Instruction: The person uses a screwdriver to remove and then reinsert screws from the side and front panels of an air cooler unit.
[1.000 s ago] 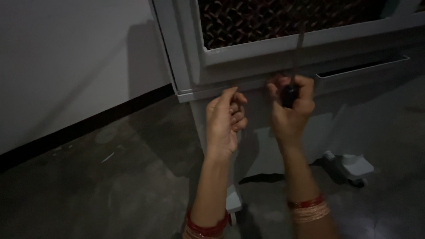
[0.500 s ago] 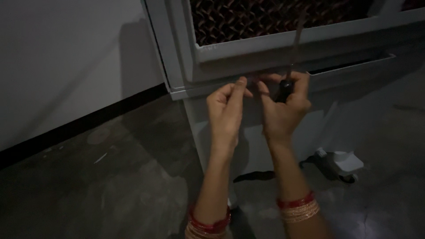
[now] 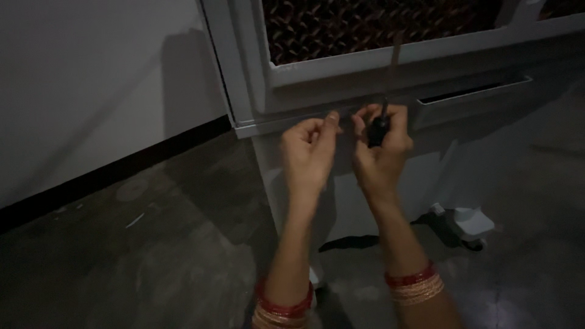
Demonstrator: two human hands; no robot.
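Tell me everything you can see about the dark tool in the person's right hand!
The tool looks like a screwdriver, though the dim light makes it hard to be sure. It has a dark, stubby handle and a thin shaft pointing up towards the pale frame of the big cooler. It stands nearly upright. The right hand is wrapped around the handle, with its fingers curled over it. The left hand is close beside it, thumb and fingertip pinched together near the frame's lower ledge, not touching the tool.

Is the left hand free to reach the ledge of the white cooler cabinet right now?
Probably yes: the left hand is empty, its fingertips already at the cabinet ledge, nothing between. The right hand holds a dark-handled tool alongside.
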